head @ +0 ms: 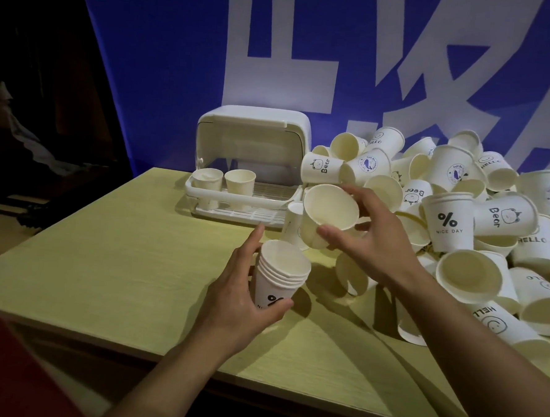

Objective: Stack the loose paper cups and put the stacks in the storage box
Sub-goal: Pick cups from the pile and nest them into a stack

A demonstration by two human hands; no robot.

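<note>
— What's closest to you?

— My left hand, curled round a nested stack of white paper cups standing upright on the pale yellow wooden table.

— And the other hand?

— My right hand grips a single white paper cup, tilted, above the stack.

— The rest?

— A heap of loose white printed paper cups lies right; the white plastic storage box, lid up, holds two cups behind.

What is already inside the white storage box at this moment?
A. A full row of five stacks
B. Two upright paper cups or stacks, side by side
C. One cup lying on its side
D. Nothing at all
B: two upright cups stand side by side behind the front rail of the storage box, its lid raised.
</note>
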